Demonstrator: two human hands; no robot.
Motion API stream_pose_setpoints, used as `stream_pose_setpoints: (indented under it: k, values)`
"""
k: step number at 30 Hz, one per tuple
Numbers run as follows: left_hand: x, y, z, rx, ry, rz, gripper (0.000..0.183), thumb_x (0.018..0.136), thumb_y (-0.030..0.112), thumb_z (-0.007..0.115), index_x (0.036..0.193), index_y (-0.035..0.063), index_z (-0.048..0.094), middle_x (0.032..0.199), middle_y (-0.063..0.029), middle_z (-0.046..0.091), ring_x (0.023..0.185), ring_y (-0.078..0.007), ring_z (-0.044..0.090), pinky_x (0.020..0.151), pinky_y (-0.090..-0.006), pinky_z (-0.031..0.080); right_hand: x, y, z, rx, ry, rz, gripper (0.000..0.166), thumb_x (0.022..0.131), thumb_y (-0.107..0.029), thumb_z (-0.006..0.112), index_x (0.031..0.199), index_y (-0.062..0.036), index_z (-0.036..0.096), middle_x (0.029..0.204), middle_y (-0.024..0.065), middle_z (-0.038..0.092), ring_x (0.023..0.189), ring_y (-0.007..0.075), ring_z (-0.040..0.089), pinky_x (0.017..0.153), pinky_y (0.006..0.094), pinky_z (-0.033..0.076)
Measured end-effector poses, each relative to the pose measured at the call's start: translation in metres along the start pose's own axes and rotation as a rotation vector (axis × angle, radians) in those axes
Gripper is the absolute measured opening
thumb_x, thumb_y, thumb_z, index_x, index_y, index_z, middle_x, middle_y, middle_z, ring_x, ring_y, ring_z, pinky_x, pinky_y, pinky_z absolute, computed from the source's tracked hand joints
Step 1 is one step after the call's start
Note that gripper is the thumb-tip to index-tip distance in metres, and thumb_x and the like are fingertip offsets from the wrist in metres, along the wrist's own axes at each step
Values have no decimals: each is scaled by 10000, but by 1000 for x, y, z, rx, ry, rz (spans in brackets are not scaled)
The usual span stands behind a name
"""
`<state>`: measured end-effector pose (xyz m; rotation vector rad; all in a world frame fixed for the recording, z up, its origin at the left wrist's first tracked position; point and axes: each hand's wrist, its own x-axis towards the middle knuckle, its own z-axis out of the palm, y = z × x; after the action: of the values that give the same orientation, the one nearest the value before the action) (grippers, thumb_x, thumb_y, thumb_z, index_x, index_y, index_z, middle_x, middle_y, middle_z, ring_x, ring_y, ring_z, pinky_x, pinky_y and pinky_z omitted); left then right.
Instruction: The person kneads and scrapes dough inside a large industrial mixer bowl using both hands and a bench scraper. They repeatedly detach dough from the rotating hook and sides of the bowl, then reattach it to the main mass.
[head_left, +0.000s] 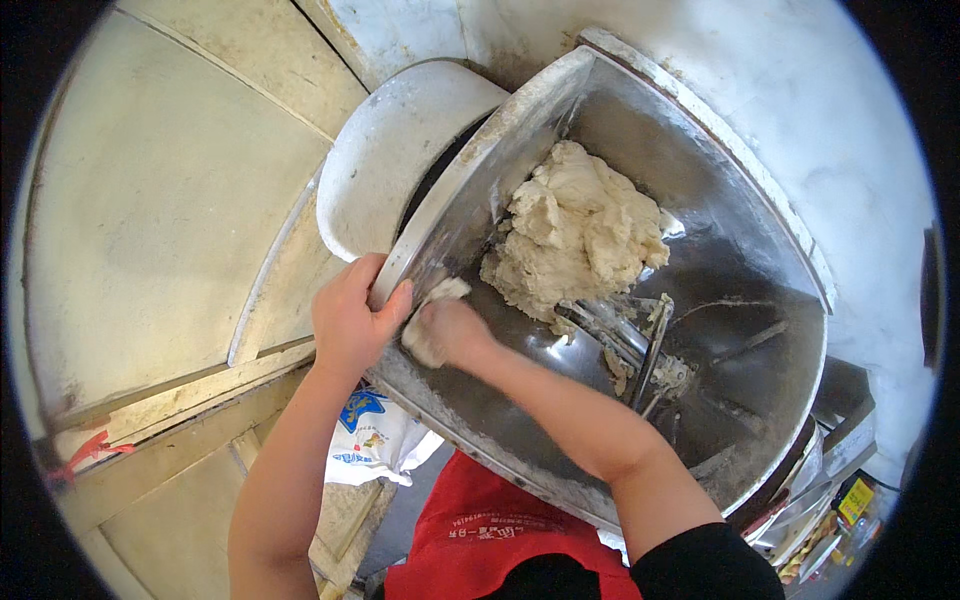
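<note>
My left hand (352, 315) grips the near left rim of a metal dough mixer trough (750, 255), thumb on the inner side. Inside, my right hand (454, 330) is blurred and presses a pale lump of dough (426, 341) against the left wall, close to that rim. A large, rough mass of dough (577, 225) rests in the far part of the trough. Just this side of it, a metal mixing bar (651, 352) carries stuck bits of dough. Smears of dough mark the trough's walls.
A round whitish metal container (390, 157) stands behind the trough's left wall. Pale panels (165, 202) fill the left side. Below the rim lies a printed white sack (371, 442). Marble-patterned tiles (862, 150) line the right, and assorted items (825, 525) sit at lower right.
</note>
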<state>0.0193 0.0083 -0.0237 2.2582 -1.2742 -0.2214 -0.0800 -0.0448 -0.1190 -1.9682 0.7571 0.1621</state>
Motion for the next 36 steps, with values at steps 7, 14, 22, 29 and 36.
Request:
stream_pose_setpoints:
  k: [7,14,22,29,36]
  values:
    - [2,2,-3,52,9,9,262,670,277,594,808,56,565,597,-116,537,527,-261,533,487,-336,408,-15,-1,-18,143,79,-184,453,825,-337,323,827,53,554,746,244,564,713,358,565,682,429,435]
    - [-2,1,-3,7,-6,-37,280,673,290,588,815,49,565,608,-123,534,537,-268,532,497,-340,409,-29,-35,-48,-18,359,-117,437,818,-392,367,809,10,538,633,186,559,596,329,564,532,414,442]
    - [-1,4,-4,15,-46,-25,286,662,278,592,824,44,564,652,-125,542,557,-271,532,517,-342,416,10,36,-19,-149,343,58,385,827,-353,362,837,-28,567,618,179,563,595,332,565,548,417,448]
    - [0,-1,-3,18,-17,-41,279,647,248,610,817,31,563,638,-139,541,551,-280,536,508,-339,415,6,8,-78,317,726,27,297,797,-268,491,989,-44,462,752,182,563,689,320,560,603,390,432]
    - [0,3,-6,9,-39,-30,282,644,241,602,826,29,563,613,-137,526,526,-280,522,494,-341,407,31,36,-69,571,784,18,331,823,-240,458,1058,-12,410,985,216,490,876,329,496,745,385,386]
